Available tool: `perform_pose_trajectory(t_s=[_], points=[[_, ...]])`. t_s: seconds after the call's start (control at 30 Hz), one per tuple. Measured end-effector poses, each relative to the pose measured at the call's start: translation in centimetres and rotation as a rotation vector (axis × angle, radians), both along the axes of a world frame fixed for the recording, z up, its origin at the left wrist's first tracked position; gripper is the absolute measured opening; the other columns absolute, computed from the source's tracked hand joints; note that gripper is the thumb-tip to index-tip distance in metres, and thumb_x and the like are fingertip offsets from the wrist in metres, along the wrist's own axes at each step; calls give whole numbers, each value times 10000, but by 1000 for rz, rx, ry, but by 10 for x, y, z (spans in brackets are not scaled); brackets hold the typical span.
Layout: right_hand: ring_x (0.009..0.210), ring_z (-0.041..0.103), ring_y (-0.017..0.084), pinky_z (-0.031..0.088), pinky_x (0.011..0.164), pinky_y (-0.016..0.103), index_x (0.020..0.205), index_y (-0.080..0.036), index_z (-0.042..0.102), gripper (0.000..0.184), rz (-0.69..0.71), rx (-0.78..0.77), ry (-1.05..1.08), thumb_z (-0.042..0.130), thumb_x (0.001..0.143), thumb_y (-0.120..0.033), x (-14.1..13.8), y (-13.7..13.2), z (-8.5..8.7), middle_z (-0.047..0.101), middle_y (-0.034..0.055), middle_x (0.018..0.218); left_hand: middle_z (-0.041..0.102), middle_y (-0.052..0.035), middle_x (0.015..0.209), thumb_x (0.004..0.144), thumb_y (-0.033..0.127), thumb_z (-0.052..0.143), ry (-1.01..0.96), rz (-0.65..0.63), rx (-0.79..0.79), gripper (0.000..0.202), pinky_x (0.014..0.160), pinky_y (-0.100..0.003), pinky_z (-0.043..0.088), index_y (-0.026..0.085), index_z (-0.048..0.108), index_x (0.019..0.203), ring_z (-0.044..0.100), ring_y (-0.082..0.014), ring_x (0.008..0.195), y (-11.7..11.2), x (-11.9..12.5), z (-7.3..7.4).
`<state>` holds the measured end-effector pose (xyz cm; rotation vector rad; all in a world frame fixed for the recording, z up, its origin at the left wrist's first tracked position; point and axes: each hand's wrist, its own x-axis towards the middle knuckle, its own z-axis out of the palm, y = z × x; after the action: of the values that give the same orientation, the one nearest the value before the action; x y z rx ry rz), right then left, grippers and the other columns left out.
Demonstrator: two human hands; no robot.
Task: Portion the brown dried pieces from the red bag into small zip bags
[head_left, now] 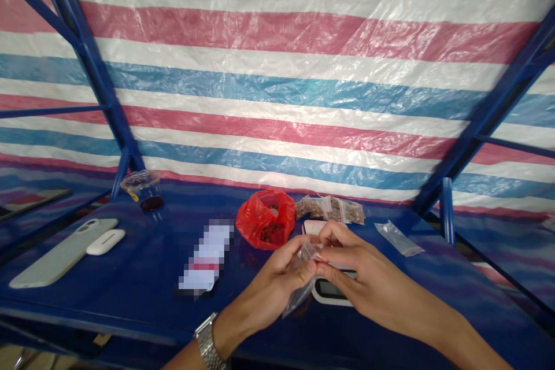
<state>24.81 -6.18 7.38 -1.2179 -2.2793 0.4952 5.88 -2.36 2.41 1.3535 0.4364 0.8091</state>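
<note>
Both of my hands meet over a white digital scale (332,292), pinching a small clear zip bag (300,295) at its top edge. My left hand (281,274), with a metal watch on the wrist, has the bag between thumb and fingers. On the other side, my right hand (353,263) closes its thumb and fingertips on the same edge. The bag hangs tilted, and I see little or nothing inside it. Beyond my left hand sits an open red plastic bag (254,217) with dark brown bits in it. The hands hide much of the scale.
Several filled zip bags (332,208) lie in a row at the back. An empty zip bag (399,237) lies at right. Leftward are a blurred-out phone (207,257), a pale phone (60,254), a white earbud case (106,241) and a clear cup (145,191). Blue frame bars flank the table.
</note>
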Motion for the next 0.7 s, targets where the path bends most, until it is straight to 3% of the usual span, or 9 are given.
perform_pose_trajectory(t_s=[0.2, 0.33, 0.43, 0.5, 0.57, 0.63, 0.7], points=[[885, 579, 156, 466, 795, 277, 829, -216, 662, 271, 12, -117, 136, 556, 1020, -376, 5, 8, -10, 581, 22, 936, 677, -53, 1112, 926, 532, 638, 162, -123, 87, 459, 936, -345, 495, 248, 643, 1286, 646, -217, 1035, 4, -9, -3], [874, 588, 160, 482, 788, 279, 856, -212, 667, 255, 41, -88, 153, 552, 1014, -375, 2, 17, -11, 591, 27, 922, 678, -53, 1118, 924, 453, 649, 147, -110, 22, 381, 957, -344, 473, 225, 646, 1229, 634, -219, 1068, 8, -9, -5], [959, 616, 170, 495, 868, 297, 1060, -240, 696, 168, 49, -15, 175, 568, 997, -327, -4, 34, -4, 649, 44, 1042, 685, -50, 1026, 939, 370, 583, 164, 63, 12, 300, 928, -361, 486, 213, 632, 1190, 649, -217, 986, 17, -11, -7], [1000, 631, 173, 497, 898, 306, 1152, -247, 678, 205, 5, 50, 214, 579, 976, -285, -12, 56, -2, 673, 51, 1129, 672, -51, 998, 956, 301, 488, 281, 295, 131, 263, 919, -382, 488, 219, 610, 1174, 639, -219, 941, 24, -15, -9], [1010, 652, 173, 501, 902, 312, 1121, -230, 679, 213, -63, 95, 222, 523, 978, -228, -22, 82, -5, 696, 56, 1156, 655, -71, 1056, 945, 214, 416, 471, 523, 330, 263, 964, -405, 470, 221, 596, 1137, 621, -235, 999, 30, -19, -13], [985, 679, 183, 502, 894, 321, 1108, -206, 669, 233, -79, 118, 100, 484, 968, -182, -31, 109, -13, 727, 65, 1125, 625, -96, 1131, 917, 158, 400, 678, 644, 483, 274, 977, -409, 462, 217, 588, 1108, 617, -247, 1038, 36, -22, -17], [972, 702, 229, 510, 853, 346, 1136, -176, 646, 225, -94, 94, -149, 506, 963, -215, -38, 130, -23, 745, 100, 1100, 602, -113, 1144, 913, 173, 425, 879, 686, 534, 238, 896, -393, 489, 209, 583, 1088, 643, -251, 963, 40, -22, -22]])
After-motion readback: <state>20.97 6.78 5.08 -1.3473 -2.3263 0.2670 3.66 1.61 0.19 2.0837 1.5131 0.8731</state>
